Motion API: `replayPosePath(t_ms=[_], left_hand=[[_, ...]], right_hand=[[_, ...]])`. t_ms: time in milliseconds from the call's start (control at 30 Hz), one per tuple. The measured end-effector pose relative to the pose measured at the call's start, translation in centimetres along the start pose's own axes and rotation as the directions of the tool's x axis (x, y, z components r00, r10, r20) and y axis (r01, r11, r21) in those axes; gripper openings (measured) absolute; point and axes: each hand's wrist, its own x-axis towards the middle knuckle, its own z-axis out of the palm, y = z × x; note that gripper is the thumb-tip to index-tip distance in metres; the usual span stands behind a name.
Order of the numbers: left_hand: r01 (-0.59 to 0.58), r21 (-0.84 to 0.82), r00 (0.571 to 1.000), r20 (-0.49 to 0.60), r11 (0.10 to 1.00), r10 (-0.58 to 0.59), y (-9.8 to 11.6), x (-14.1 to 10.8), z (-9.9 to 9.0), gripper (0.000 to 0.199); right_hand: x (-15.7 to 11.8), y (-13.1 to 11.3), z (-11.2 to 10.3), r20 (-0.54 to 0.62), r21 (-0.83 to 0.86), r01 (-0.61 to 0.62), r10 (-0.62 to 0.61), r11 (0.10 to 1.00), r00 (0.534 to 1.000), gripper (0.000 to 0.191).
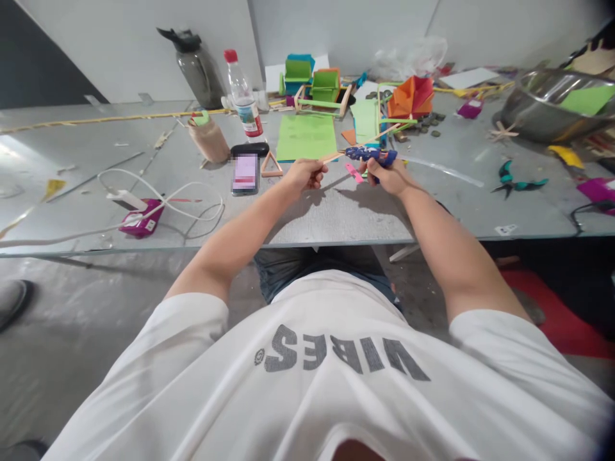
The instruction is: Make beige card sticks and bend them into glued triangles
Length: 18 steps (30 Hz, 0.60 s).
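My left hand (306, 174) pinches a thin wooden craft stick (331, 156) that points to the right. Closed round a dark blue glue gun (369, 154), my right hand (390, 176) brings its nozzle to the stick's far end; whether they touch I cannot tell. A clear glue stick (446, 170) trails from the back of the gun. Below the gun shows its pink trigger (354, 172). To the left of my left hand lies a small wooden triangle (271, 165). A green sheet (306, 137) lies just beyond my hands.
A phone (245, 173), a plastic bottle (246, 102) and a wooden cup (209, 137) stand or lie at left. Green and orange paper models (327, 86) sit at the back. Pliers (516, 181) and a metal bowl (538, 109) are at right. A white cable (72, 239) crosses the left side.
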Motion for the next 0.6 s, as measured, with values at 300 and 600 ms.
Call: replayPosePath(t_ms=[300,600], left_hand=[[-0.007,0.019,1.0,0.023,1.0,0.007,0.33,-0.79,0.29,0.039],[-0.04,0.092,0.999,0.035,0.995,0.037,0.06,-0.78,0.53,0.043]], right_hand=[[-0.41,-0.61,0.46,-0.037,-0.021,-0.054,0.053,0.998,0.998,0.101],[-0.41,-0.31,0.62,-0.058,-0.023,-0.038,0.036,0.999,0.998,0.099]])
